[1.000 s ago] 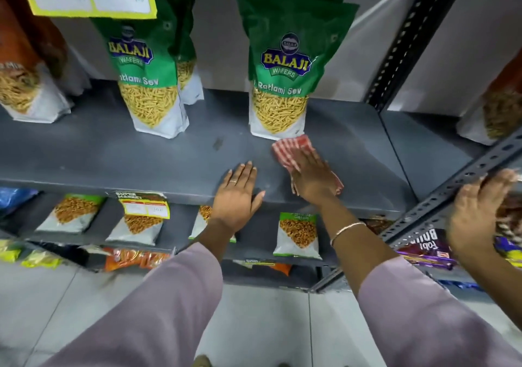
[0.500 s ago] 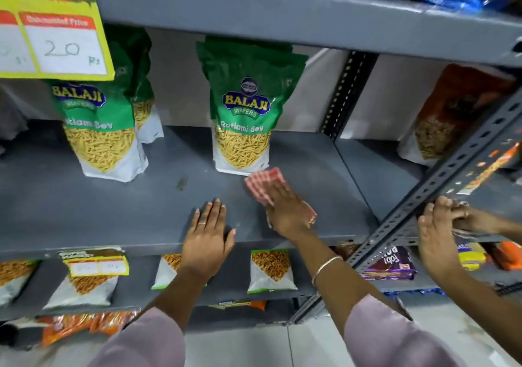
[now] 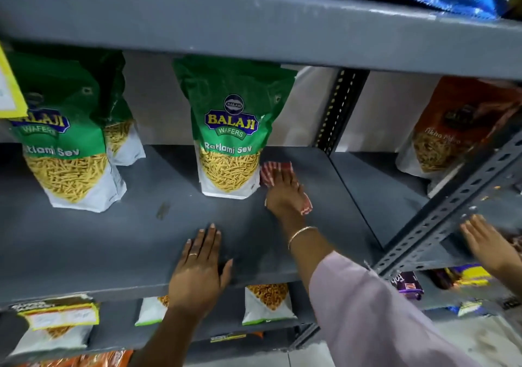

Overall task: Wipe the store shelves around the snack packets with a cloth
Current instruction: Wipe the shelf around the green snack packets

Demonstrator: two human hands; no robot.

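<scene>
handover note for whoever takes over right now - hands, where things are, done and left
Left hand: open, flat on the shelf at its front edge.
Right hand: fingers flat, pressing the cloth on the shelf, just right of the middle packet.
The left packets stand further left. Another person's hand is at the next bay.
Done: wiping is under way beside the middle packet; which parts are already wiped does not show.
Left: probably the dark mark between the packets, and around the left packets.

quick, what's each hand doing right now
Left hand: open, flat on the grey shelf.
Right hand: open, pressing the red-checked cloth onto the shelf.
</scene>
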